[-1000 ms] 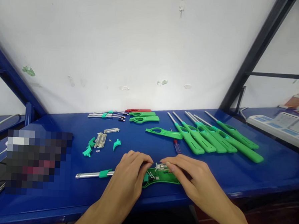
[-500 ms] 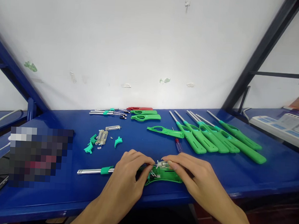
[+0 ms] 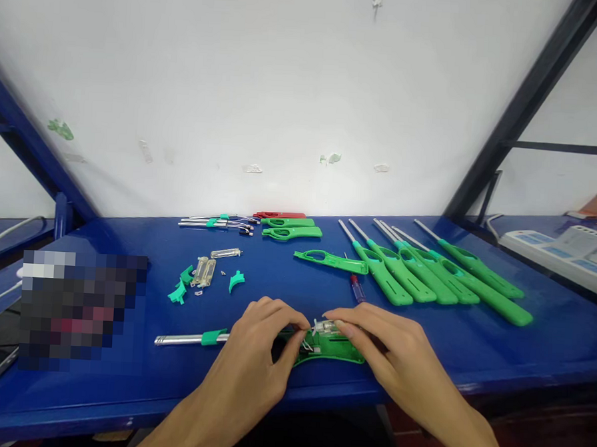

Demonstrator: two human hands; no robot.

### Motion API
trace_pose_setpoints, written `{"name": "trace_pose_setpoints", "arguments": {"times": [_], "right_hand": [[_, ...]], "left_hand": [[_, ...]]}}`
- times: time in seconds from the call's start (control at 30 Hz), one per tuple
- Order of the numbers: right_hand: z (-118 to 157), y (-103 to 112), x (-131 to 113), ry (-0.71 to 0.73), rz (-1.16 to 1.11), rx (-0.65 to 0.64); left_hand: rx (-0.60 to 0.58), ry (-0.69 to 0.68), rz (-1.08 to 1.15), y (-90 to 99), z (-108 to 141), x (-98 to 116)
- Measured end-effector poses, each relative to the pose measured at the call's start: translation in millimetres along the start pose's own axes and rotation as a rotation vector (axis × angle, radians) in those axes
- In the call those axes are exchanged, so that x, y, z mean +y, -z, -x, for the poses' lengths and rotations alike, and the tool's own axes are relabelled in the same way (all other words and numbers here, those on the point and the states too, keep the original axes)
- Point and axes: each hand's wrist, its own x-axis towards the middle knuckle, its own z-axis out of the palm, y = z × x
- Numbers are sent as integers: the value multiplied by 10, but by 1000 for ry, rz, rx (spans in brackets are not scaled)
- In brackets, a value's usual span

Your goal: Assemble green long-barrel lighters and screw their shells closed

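Note:
A green lighter handle half [image 3: 336, 349] lies open side up near the table's front edge, with thin wires at its left part. From it a metal lighter tube [image 3: 179, 340] with a teal collar points left. My right hand [image 3: 390, 338] grips a clear fuel tank [image 3: 327, 326] between thumb and fingers, tilted over the handle's back edge. Just left of the tank's white valve, my left hand [image 3: 260, 338] is closed in a pinch; what lies between its fingertips is too small to make out. Its fingers hide the front part of the handle.
Several assembled green lighters [image 3: 420, 273] lie at right, beside a screwdriver [image 3: 358, 288] and a loose handle half [image 3: 331, 260]. Clear tanks [image 3: 204, 272] and teal triggers [image 3: 236, 281] lie at left. Metal tubes [image 3: 198, 224] and handle halves [image 3: 292, 232] sit by the wall.
Both hands stay almost in place, with the left fingertips still pinched beside the tank's valve. The view has shifted very slightly.

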Motion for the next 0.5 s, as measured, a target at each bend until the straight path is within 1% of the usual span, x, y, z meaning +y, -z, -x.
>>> {"name": "trace_pose_setpoints", "arguments": {"times": [0.23,0.5], "right_hand": [[5,16,-9,21,-21,-22],[7,46,-29,42,-95,-84]], "left_hand": [[4,-14,-7,-6,5,-13],[27,-19,-10,-10,-13,-17]]}}
